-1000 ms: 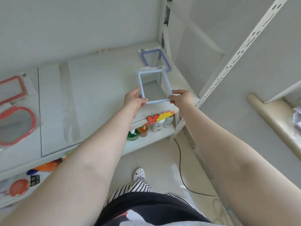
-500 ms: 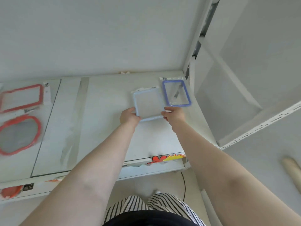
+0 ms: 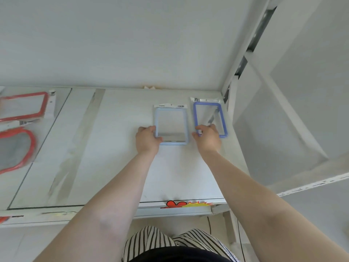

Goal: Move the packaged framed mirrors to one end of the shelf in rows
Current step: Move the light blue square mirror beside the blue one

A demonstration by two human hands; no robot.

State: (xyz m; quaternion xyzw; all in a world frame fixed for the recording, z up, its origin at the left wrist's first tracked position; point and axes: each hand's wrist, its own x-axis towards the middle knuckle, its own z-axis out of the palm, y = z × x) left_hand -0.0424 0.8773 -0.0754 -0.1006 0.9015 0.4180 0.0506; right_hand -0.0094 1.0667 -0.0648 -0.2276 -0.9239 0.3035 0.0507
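Two packaged mirrors lie flat, side by side, at the right end of the white shelf [image 3: 117,152]. The light-blue framed mirror [image 3: 171,123] is on the left, and my left hand [image 3: 148,138] grips its lower left corner. The darker blue framed mirror [image 3: 208,114] sits against the shelf's right end, and my right hand [image 3: 207,138] has its fingers curled over that frame's lower left corner. At the far left of the shelf lie a red rectangular mirror [image 3: 24,106] and a red oval mirror [image 3: 16,148], both in clear bags.
A white back wall rises behind the shelf, and a slotted upright post [image 3: 243,53] stands at the right end. A red and yellow sticker [image 3: 186,203] marks the front edge. A strip of tape [image 3: 75,144] runs across the shelf.
The light-blue mirror went from held in the air to lying flat beside the darker blue one. My right hand let go of it and moved onto the darker blue frame.
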